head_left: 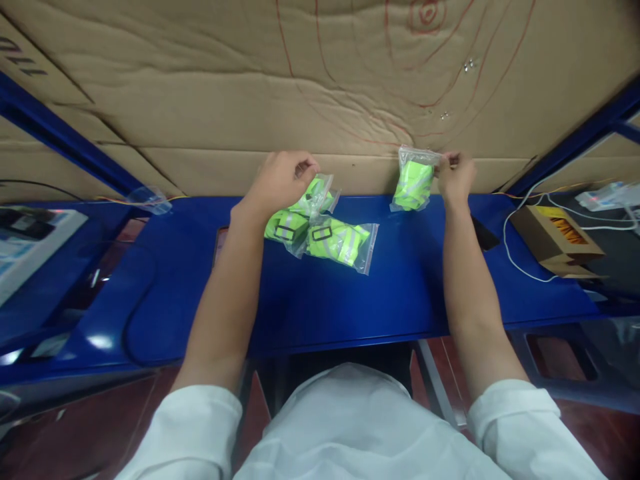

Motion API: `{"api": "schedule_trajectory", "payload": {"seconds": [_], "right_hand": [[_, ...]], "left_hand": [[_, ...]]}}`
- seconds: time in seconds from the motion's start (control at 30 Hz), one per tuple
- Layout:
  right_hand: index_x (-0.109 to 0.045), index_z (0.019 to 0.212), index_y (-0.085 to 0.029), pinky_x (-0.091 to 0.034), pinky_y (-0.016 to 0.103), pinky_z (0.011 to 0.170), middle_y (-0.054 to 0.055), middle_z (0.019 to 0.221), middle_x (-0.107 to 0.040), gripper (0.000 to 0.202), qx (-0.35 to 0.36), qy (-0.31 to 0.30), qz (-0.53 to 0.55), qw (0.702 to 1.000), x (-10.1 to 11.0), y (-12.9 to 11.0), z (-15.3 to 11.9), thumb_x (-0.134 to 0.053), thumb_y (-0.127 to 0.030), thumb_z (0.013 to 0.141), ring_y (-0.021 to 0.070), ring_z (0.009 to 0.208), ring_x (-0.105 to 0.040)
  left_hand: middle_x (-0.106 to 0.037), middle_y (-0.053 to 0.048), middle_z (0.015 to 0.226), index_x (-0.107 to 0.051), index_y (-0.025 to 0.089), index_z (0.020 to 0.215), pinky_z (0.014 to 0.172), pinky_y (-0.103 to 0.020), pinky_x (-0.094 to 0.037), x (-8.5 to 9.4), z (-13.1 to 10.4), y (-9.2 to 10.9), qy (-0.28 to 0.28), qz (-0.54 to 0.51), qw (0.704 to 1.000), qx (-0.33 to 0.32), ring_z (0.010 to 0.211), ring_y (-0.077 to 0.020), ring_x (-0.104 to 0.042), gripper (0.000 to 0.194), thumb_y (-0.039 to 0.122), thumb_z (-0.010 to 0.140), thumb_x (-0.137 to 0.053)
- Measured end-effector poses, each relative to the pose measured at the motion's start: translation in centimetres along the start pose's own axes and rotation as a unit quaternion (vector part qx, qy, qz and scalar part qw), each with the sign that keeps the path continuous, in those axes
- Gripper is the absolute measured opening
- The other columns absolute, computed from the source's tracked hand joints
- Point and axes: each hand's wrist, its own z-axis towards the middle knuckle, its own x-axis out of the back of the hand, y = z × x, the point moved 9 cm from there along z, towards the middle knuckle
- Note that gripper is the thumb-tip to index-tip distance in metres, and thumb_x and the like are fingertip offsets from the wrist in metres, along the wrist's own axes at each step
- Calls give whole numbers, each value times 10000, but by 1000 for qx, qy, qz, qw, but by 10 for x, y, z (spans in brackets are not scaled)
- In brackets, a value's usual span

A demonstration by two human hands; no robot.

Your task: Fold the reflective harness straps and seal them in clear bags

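My right hand (456,179) pinches the upper corner of a clear zip bag (414,185), held upright near the cardboard at the back. Folded neon-yellow fabric with grey reflective strips fills this bag. My left hand (285,180) is closed, its fingertips at the top of another such bag (320,195) in a small pile. Two more neon-yellow bags lie in front of that one, a left bag (286,228) and a right bag (340,243), each showing a black rectangular buckle. The left forearm hides part of the pile's left side.
The blue table (350,303) ends at a brown cardboard wall (215,87). To the right stand an open carton (555,240), a white cable (510,243) and a dark flat object (484,235). A clear plastic cup (150,199) lies at the back left.
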Motion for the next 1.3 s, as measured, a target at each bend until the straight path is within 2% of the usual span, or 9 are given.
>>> {"api": "schedule_trajectory", "payload": {"seconds": [0.13, 0.33, 0.47, 0.63, 0.8, 0.93, 1.07, 1.17, 1.3], "right_hand": [[-640, 1134, -166, -531, 434, 1047, 144, 1172, -715, 144, -77, -1, -23, 997, 5, 1, -2, -591, -197, 1003, 229, 1102, -686], [-603, 1318, -117, -551, 434, 1060, 226, 1405, -598, 414, -56, -45, -17, 997, 9, -33, -3, -712, -155, 920, 257, 1188, -677], [-659, 1237, -163, -570, 474, 1048, 146, 1306, -687, 284, 8, -146, 17, 989, -1, -69, -13, -684, -226, 961, 242, 1030, -731], [-756, 1063, -208, -602, 395, 933, 60, 1078, -784, 144, 71, -335, 47, 938, -26, -118, -49, -748, -254, 927, 208, 914, -739], [-777, 993, -208, -553, 318, 892, 43, 1004, -805, 77, 114, -393, 84, 909, -47, -162, -80, -754, -237, 925, 203, 920, -738], [-748, 948, -190, -526, 265, 762, 26, 885, -782, 202, 105, -390, 168, 899, -72, -188, -100, -662, -357, 1022, 163, 785, -720], [-693, 843, -180, -508, 222, 570, 28, 803, -740, 348, -69, -366, 304, 877, -90, -178, -112, -752, -502, 962, 127, 654, -683], [-671, 811, -171, -536, 205, 540, 42, 794, -739, 372, -177, -339, 375, 845, -87, -163, -124, -820, -498, 908, 123, 655, -698], [-666, 831, -165, -597, 225, 591, 78, 857, -774, 383, -208, -342, 403, 823, -73, -154, -154, -830, -506, 891, 151, 724, -750]], "left_hand": [[-751, -81, 1116, -742, 186, 1122, 933, -369, -479, -6, -1, -5, -27, 23, 999, 6, 1002, -213, -642, 278, 352, 1011, -548], [-533, -222, 1470, -609, 165, 1419, 1141, -620, -382, -36, -8, -27, -139, 144, 977, 72, 1402, -435, -475, 547, 459, 964, -688], [-534, -212, 1459, -629, 175, 1391, 1133, -623, -394, -37, -5, -32, -98, 165, 979, 67, 1397, -427, -471, 460, 379, 981, -670], [-621, -165, 1347, -708, 207, 1246, 1110, -612, -431, -38, 3, -43, -42, 147, 987, 41, 1325, -397, -531, 382, 330, 891, -778], [-685, -136, 1250, -764, 229, 1007, 1104, -595, -461, -42, 6, -45, -45, 106, 993, 34, 1281, -410, -598, 178, 193, 833, -761], [-699, -109, 1223, -768, 229, 979, 1063, -499, -500, -40, 5, -24, -42, 62, 997, -2, 1206, -337, -637, 141, 166, 862, -722], [-682, -100, 1209, -763, 200, 1049, 1042, -427, -500, -44, 4, 11, -35, 10, 997, -73, 1141, -281, -654, 154, 205, 913, -691], [-659, -106, 1191, -746, 184, 1078, 1050, -421, -491, -54, -1, 31, -45, -5, 994, -103, 1137, -275, -646, 170, 197, 924, -674], [-607, -134, 1284, -724, 200, 1085, 1056, -474, -464, -60, -25, 60, -25, 28, 989, -141, 1216, -316, -597, 164, 237, 931, -681]]}}
